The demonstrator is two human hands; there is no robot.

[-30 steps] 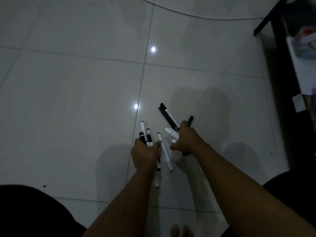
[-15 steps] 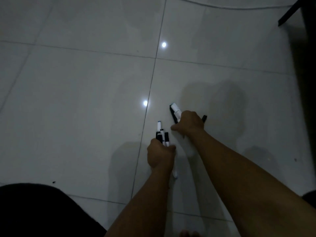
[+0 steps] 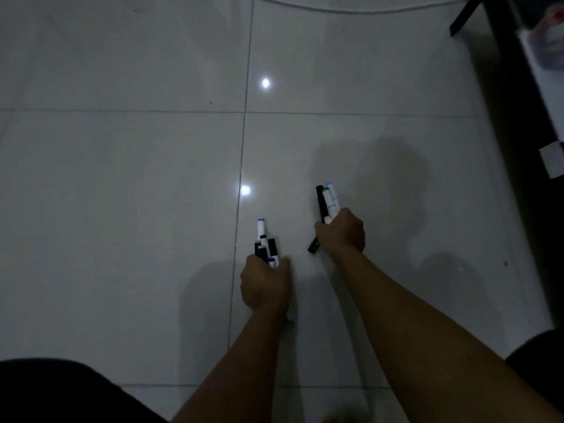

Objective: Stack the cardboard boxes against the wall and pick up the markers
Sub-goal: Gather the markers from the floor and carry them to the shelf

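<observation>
My left hand (image 3: 265, 283) grips a bundle of markers (image 3: 266, 247), white and black barrels sticking forward out of the fist, one with a blue tip. My right hand (image 3: 341, 233) grips a second bundle of markers (image 3: 328, 202), black and white barrels pointing away, with a black end showing below the fist. Both fists hover low over the pale tiled floor (image 3: 122, 209). No loose markers show on the floor. No cardboard boxes are in view.
A dark piece of furniture (image 3: 515, 148) runs along the right edge with white items on it. A thin cable (image 3: 335, 9) lies across the floor at the top. My dark-clothed knees fill the bottom corners.
The loose markers that lay on the tiles have been gathered into my two fists. My hands have drawn apart, and the floor between them is bare now.
</observation>
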